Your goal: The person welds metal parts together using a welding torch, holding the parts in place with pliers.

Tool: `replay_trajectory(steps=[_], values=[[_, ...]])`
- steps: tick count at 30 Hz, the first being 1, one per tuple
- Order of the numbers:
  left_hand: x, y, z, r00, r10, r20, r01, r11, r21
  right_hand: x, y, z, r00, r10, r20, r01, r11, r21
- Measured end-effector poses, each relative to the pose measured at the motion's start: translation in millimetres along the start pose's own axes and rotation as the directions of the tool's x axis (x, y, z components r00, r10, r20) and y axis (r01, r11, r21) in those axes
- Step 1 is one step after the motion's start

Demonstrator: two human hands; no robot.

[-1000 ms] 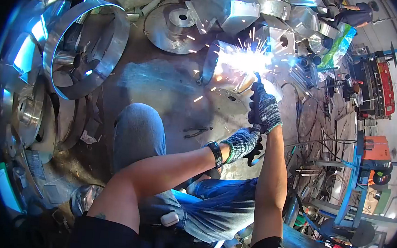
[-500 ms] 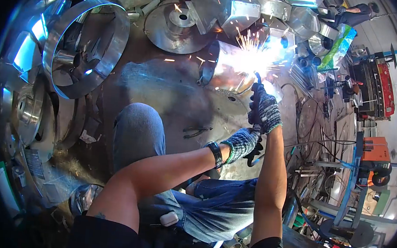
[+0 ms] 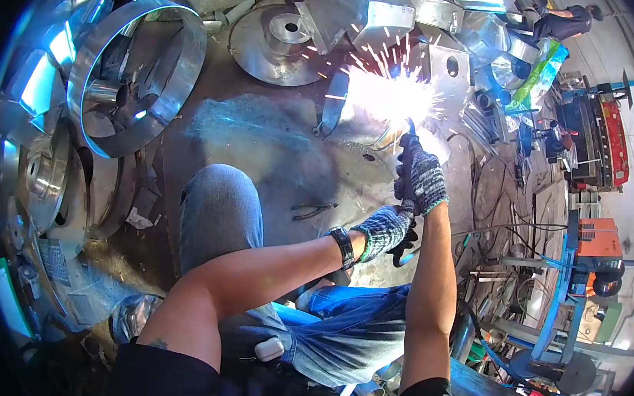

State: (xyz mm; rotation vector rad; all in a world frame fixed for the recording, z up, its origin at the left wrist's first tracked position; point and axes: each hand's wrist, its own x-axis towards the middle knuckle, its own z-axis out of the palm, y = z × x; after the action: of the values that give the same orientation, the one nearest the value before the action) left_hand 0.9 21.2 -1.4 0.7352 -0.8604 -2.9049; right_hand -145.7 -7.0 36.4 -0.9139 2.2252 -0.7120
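My right hand (image 3: 426, 178), in a speckled knit work glove, is closed round the handle of a welding torch (image 3: 410, 137). My left hand (image 3: 385, 230), gloved the same way with a dark watch at the wrist, is closed on the torch's rear end, just below the right. White glare and flying sparks burst at the torch tip and hide the contact spot. They lie on a curved metal cylinder (image 3: 334, 104), whose left rim shows. A flat metal plate with a hole (image 3: 448, 68) stands behind the glare. Pliers (image 3: 313, 211) lie near my knee.
A large metal ring (image 3: 80, 75) stands at left, and a round disc with a hub (image 3: 254, 51) lies behind. A green-and-white bag (image 3: 542, 76), an orange machine (image 3: 601, 238) on a blue frame and scattered cables are at right. Another person (image 3: 565, 24) is at far upper right.
The torch and both hands have shifted very slightly left. The glare has moved a little left, the sparks spread differently, and the holed plate shows more clearly.
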Motion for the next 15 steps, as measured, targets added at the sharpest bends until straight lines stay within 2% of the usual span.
replay_trajectory(steps=[2,6,8,12,14,15], values=[[-4.0,3.2,0.0,1.0,-0.024,-0.004,0.024,1.0,0.004,-6.1,-15.5,1.1,0.969,0.246,0.0,-0.237,0.936,0.26],[3.0,-2.6,-1.9,1.0,-0.019,-0.001,0.019,1.0,-0.014,-10.1,-17.2,1.3,0.969,0.246,0.013,-0.239,0.927,0.289],[3.2,-2.8,-3.1,1.0,-0.021,0.013,0.021,1.0,0.013,-7.5,-8.7,-0.3,0.98,0.196,0.043,-0.2,0.957,0.208],[9.6,-9.9,-5.5,1.0,0.014,0.024,-0.013,1.0,-0.001,-10.5,-12.2,-1.6,0.978,0.197,0.064,-0.206,0.953,0.223],[8.6,-8.4,-5.4,1.0,0.008,0.023,-0.008,1.0,0.022,-8.2,-2.9,-1.8,0.998,0.03,0.049,-0.032,0.999,0.032],[6.7,-5.9,-4.9,1.0,0.008,0.022,-0.009,1.0,0.023,-5.0,3.2,-1.9,0.998,0.03,0.049,-0.031,0.999,0.033]])
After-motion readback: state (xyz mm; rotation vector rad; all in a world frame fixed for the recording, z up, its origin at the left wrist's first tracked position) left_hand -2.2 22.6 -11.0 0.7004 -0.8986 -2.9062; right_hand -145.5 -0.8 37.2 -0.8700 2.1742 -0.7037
